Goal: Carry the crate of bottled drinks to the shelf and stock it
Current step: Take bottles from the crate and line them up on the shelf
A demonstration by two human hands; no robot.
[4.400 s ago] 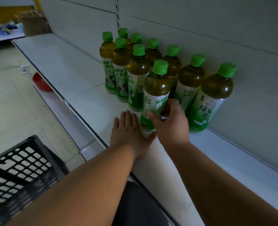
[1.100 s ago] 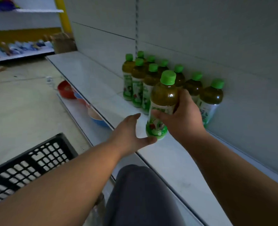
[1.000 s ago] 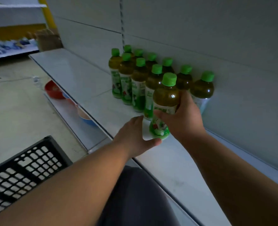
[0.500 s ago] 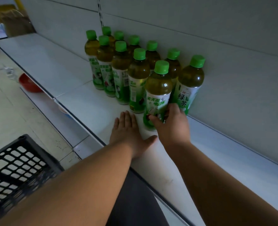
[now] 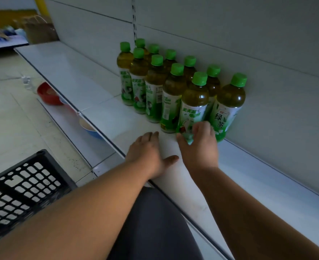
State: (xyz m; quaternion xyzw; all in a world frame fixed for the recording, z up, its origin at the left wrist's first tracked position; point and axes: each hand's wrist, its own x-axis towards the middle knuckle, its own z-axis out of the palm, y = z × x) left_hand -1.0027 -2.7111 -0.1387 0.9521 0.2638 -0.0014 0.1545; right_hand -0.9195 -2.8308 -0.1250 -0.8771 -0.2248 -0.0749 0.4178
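Observation:
Several green-capped green tea bottles (image 5: 155, 81) stand in two rows against the back panel of the white shelf (image 5: 70, 76). The nearest front-row bottle (image 5: 194, 102) stands upright on the shelf. My right hand (image 5: 199, 147) is wrapped around its base, thumb on the left and fingers on the right. My left hand (image 5: 149, 154) lies flat, palm down, on the shelf just left of that bottle, holding nothing. The black plastic crate (image 5: 23, 186) sits low at the left; its inside is out of sight.
On the lower shelf sit a red bowl (image 5: 48, 93) and a blue bowl (image 5: 91, 128). A clear water bottle (image 5: 26, 82) lies on the tiled floor. A brown paper bag (image 5: 38, 31) stands at the shelf's far end. My dark-clothed knee is below the shelf edge.
My right hand has brought the bottle down from the air and stood it at the right end of the front row, then slid down to its base. My left hand flattened onto the shelf.

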